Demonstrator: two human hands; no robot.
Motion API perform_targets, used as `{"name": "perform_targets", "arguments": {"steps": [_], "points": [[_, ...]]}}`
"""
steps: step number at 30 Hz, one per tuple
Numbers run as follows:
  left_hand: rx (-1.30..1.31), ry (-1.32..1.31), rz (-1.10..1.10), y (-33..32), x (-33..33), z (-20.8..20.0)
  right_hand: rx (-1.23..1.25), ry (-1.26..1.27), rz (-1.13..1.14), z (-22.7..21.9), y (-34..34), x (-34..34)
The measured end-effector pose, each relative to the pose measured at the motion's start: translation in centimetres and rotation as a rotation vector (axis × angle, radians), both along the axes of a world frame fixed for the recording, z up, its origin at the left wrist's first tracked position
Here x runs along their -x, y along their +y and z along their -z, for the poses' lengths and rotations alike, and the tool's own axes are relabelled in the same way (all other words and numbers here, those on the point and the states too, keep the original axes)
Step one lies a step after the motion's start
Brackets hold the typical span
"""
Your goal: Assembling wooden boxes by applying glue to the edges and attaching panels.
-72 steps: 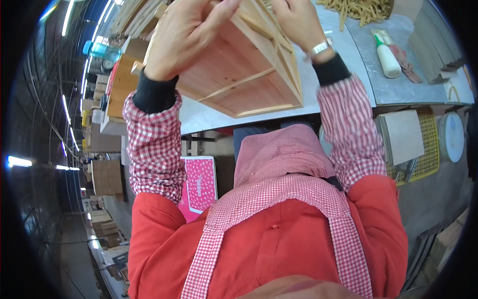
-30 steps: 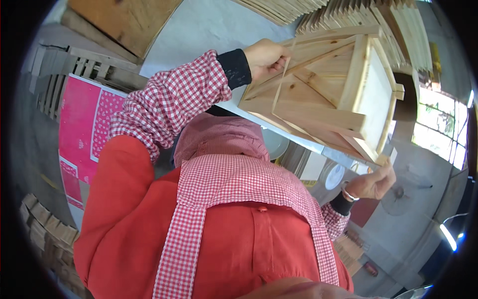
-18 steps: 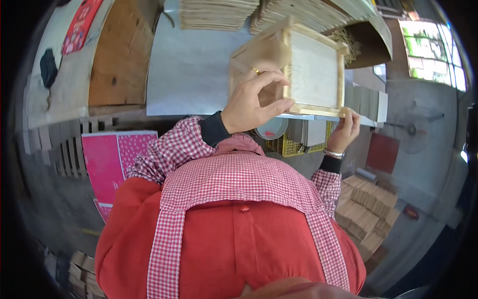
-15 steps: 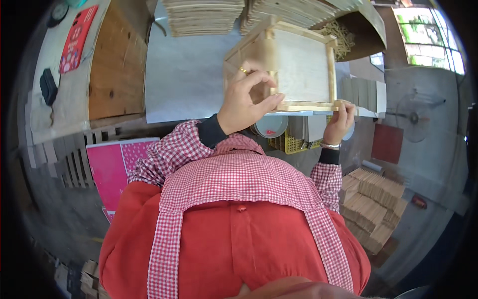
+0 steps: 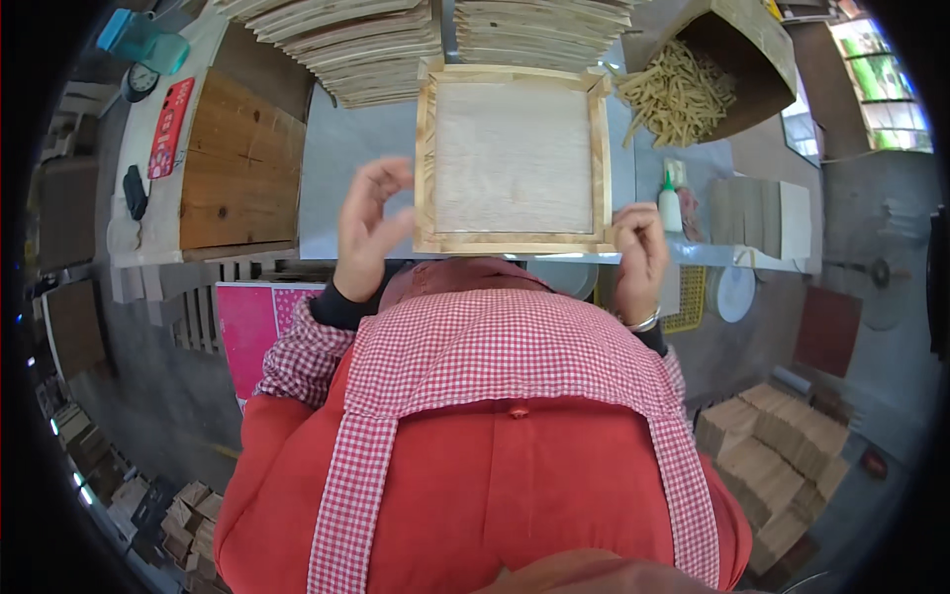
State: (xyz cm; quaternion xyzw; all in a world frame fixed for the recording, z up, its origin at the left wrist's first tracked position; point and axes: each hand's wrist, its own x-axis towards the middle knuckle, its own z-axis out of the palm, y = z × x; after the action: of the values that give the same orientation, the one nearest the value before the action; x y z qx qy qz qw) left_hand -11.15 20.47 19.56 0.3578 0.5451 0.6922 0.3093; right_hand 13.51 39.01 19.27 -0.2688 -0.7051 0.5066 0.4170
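Note:
A square, shallow wooden tray (image 5: 517,158), with a pale panel inside a light wood rim, lies on the bench in front of me. My left hand (image 5: 371,230) is beside its left edge, thumb and fingers apart and slightly blurred, with nothing seen in them. At the tray's near right corner is my right hand (image 5: 641,255). Its fingers are curled closed against the corner; whether they grip the rim or something small inside them is hidden.
Stacks of thin wooden pieces (image 5: 361,59) stand behind the tray. Small wooden sticks (image 5: 678,94) spill from a tipped box (image 5: 754,74) at the far right. A green-tipped glue bottle (image 5: 670,208) stands right of the tray. A wooden box (image 5: 242,163) sits at left.
The tray has gone from tilted and angled to lying squarely before me. My left hand has left its near edge and moved out to the left. My right hand stays by the near right corner.

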Motion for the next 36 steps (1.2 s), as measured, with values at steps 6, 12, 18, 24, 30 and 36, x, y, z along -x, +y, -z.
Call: {"name": "perform_targets", "arguments": {"steps": [6, 12, 18, 24, 30, 36], "points": [[0.046, 0.158, -0.352, 8.9, 4.0, -1.4, -0.173, 0.042, 0.014, -1.1, 9.2, 6.4], [0.142, 0.059, -0.209, 12.4, 6.7, 1.3, -0.073, -0.008, -0.068, 0.8, 12.5, 11.1], [0.030, 0.007, -0.163, 12.9, 7.0, 1.5, 0.004, 0.136, -0.034, 1.6, 11.5, 11.6], [0.022, -0.087, -0.131, 12.6, 5.7, 0.6, -0.029, 0.167, -0.060, 2.4, 12.9, 12.2], [0.004, -0.017, -0.147, 11.7, 6.2, 1.3, -0.132, 0.003, -0.061, 1.9, 12.9, 12.3], [-0.071, -0.078, -0.413, 9.3, 8.1, 1.8, -0.271, -0.003, -0.066, -1.8, 11.2, 7.4]]}}
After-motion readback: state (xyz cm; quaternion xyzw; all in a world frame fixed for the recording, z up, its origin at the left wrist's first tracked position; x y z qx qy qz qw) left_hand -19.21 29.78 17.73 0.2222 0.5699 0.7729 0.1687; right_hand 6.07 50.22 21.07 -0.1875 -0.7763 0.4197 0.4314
